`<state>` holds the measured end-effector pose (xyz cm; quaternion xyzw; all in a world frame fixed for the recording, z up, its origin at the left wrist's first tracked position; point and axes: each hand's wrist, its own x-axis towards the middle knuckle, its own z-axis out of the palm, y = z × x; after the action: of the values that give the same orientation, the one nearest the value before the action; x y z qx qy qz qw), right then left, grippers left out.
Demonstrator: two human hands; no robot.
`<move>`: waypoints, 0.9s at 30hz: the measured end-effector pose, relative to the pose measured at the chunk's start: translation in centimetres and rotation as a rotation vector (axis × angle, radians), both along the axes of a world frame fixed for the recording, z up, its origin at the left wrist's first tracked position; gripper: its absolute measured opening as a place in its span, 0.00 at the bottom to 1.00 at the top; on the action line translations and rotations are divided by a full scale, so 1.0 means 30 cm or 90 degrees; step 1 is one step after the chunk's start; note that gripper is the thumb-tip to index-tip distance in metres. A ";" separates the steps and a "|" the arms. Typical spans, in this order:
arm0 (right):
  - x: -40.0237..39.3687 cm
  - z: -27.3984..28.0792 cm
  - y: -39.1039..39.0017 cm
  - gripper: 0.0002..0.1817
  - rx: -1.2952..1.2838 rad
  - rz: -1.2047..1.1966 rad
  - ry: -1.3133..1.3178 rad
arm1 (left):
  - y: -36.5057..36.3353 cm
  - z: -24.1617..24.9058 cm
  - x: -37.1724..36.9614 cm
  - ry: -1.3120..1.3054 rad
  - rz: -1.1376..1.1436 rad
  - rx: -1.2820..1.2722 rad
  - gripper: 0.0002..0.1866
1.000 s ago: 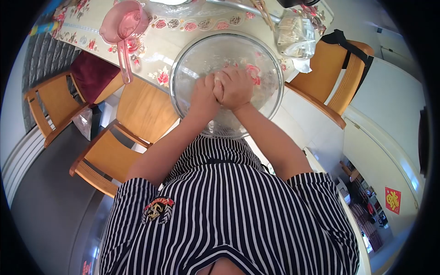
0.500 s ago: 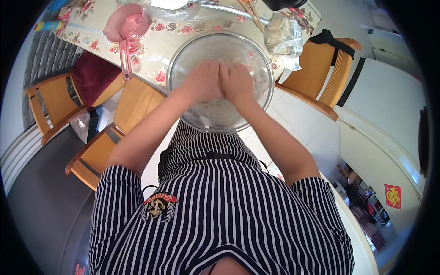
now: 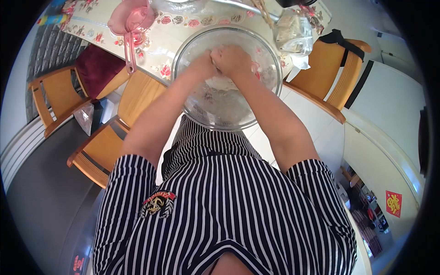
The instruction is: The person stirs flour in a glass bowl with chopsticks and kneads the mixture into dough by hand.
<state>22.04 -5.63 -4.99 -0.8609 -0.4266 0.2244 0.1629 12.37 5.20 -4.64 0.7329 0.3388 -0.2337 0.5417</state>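
Observation:
Both of my hands are together inside a large clear glass bowl (image 3: 275,98) at the table's near edge. My left hand (image 3: 203,66) has its fingers curled against the other hand. Closed over a whitish mass, my right hand (image 3: 233,59) sits toward the bowl's far side. Under the hands a pale, dough-like lump (image 3: 222,83) shows in part; the fingers hide most of it. A thin whitish film coats parts of the glass.
A pink strainer-like pan (image 3: 130,46) lies on the flowered tablecloth (image 3: 158,43) at the back left. Behind the bowl to the right are a clear plastic bag (image 3: 293,34) and chopsticks (image 3: 262,11). Wooden chairs (image 3: 330,68) flank the table.
Both hands have moved farther toward the bowl's far side, and more of the pale lump shows beneath them. The view has shifted slightly, with the bowl now a little farther right.

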 end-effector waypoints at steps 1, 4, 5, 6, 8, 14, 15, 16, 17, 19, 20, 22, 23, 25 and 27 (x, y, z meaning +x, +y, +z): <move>0.007 -0.008 0.011 0.18 0.041 -0.048 0.020 | 0.037 -0.015 0.023 -0.045 -0.091 0.058 0.45; 0.011 -0.004 -0.030 0.20 0.086 -0.066 0.124 | 0.004 0.046 0.057 0.004 -0.513 0.408 0.47; -0.006 0.009 -0.055 0.20 0.082 -0.066 0.120 | -0.009 0.077 0.033 -0.001 -0.511 0.406 0.47; -0.055 0.057 -0.090 0.19 0.159 -0.094 0.115 | -0.024 0.108 -0.016 -0.119 -0.444 0.313 0.47; -0.161 0.109 -0.165 0.19 0.228 -0.128 0.116 | -0.071 0.113 -0.114 -0.227 -0.376 0.208 0.48; -0.220 -0.004 -0.149 0.11 0.402 -0.059 -0.168 | -0.196 -0.205 -0.263 -0.268 0.081 0.186 0.32; -0.194 -0.029 -0.123 0.11 0.380 -0.034 -0.186 | -0.176 -0.213 -0.246 -0.261 0.081 0.187 0.32; -0.164 -0.054 -0.099 0.11 0.359 -0.010 -0.209 | -0.154 -0.205 -0.214 -0.231 0.070 0.192 0.29; -0.138 -0.074 -0.082 0.11 0.358 -0.009 -0.205 | -0.135 -0.193 -0.189 -0.198 0.062 0.195 0.26; -0.092 -0.102 -0.045 0.10 0.161 0.007 -0.135 | -0.045 -0.140 -0.102 -0.112 -0.038 0.166 0.27; -0.074 -0.082 -0.017 0.10 0.171 0.015 -0.146 | -0.006 -0.112 -0.061 -0.038 -0.135 0.142 0.27; -0.033 -0.042 0.036 0.10 0.033 -0.164 -0.006 | 0.036 -0.093 -0.001 -0.043 -0.175 0.168 0.29; 0.008 -0.076 0.024 0.10 0.039 -0.162 -0.017 | 0.048 -0.082 0.019 -0.033 -0.220 0.187 0.31; 0.074 -0.151 -0.035 0.14 0.149 -0.024 0.037 | -0.010 -0.011 -0.006 -0.096 -0.237 0.266 0.35; 0.050 -0.079 -0.106 0.14 0.096 -0.016 -0.033 | -0.084 0.065 -0.063 -0.157 -0.257 0.334 0.40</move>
<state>23.53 -8.83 -7.38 -0.8569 -0.4356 0.1673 0.2189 10.48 2.67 -2.69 0.9221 0.1674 -0.1508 0.3144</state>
